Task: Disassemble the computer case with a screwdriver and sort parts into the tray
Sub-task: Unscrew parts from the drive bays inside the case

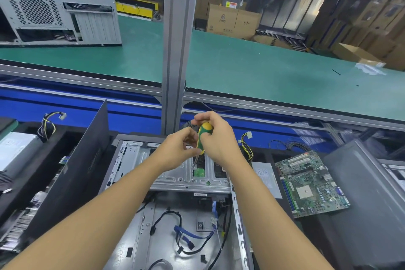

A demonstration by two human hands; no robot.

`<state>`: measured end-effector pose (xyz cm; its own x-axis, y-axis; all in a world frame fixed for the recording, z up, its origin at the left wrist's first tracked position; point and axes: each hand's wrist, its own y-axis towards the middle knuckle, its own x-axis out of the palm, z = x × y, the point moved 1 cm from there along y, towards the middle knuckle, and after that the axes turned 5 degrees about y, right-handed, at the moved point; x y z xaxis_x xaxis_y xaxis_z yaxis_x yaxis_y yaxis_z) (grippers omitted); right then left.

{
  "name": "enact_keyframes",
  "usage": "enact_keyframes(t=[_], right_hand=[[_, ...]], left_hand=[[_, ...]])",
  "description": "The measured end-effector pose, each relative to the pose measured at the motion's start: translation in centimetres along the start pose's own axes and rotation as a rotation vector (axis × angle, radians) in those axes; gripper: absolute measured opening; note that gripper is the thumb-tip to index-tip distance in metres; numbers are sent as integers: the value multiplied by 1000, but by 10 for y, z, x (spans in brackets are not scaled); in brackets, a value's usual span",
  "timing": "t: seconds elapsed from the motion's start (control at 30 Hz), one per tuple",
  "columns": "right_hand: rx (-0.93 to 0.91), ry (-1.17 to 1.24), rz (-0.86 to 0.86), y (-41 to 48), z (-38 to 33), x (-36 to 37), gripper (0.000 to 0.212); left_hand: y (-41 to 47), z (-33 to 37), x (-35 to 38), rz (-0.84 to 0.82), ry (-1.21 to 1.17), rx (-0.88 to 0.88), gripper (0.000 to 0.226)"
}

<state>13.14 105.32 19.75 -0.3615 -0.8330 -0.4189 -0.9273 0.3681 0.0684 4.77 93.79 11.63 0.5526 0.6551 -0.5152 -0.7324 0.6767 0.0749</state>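
Both bare forearms reach forward; right hand (215, 136) clenched in a grip, left hand (178, 149) pinching beside it.

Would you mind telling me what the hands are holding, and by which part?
The right hand grips the yellow-and-green-handled screwdriver by its handle; the left hand's fingers touch the handle's lower part.

A dark work surface (311, 232) carries an opened computer case (186, 221) lying flat at its middle. To the right of the case, a green motherboard (311, 184) lies flat on the surface, with a grey power supply (266, 178) between the two. A black side panel (72, 173) stands tilted at the case's left. Beyond, a green conveyor belt (252, 66) carries another grey case (57, 13) at far left.
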Motion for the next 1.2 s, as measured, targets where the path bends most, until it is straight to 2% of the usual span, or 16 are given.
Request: enact_keyframes(t=[0.07,0.17,0.27,0.37,0.43,0.5,0.67,0.77,0.8,0.9,1.0,1.1,1.2], right_hand=[[-10,-39,-17,-1,3,5,38],[-42,-147,59,-2,8,8,17],[-56,-141,59,0,7,8,27],[-96,-203,38,2,6,3,46],[-71,-145,7,3,5,-1,52],[-24,-79,-12,2,5,-2,47],[-60,-104,-23,-1,6,8,24],[-71,-109,-10,0,4,11,20],[-81,-119,-6,1,3,11,19],[-125,-176,-8,2,2,7,38],[-87,-100,-43,3,4,3,54],[-21,-22,-49,3,5,5,45],[-59,-74,-78,2,9,12,31]], left_hand=[[0,3,3,-5,51,28,22],[0,7,10,31,51,86,22],[4,6,15,78,51,29,28],[4,1,13,-27,-37,-4,37],[2,-2,8,-75,-115,5,35],[2,-4,5,-80,-90,20,30],[6,1,7,92,67,-15,31],[7,4,14,50,-31,-25,33],[6,4,13,30,25,-2,33],[0,4,4,-77,-4,16,35],[0,-7,-2,-108,-37,-1,32],[2,-7,2,-71,-17,-6,22],[6,-4,9,13,-1,-31,35]])
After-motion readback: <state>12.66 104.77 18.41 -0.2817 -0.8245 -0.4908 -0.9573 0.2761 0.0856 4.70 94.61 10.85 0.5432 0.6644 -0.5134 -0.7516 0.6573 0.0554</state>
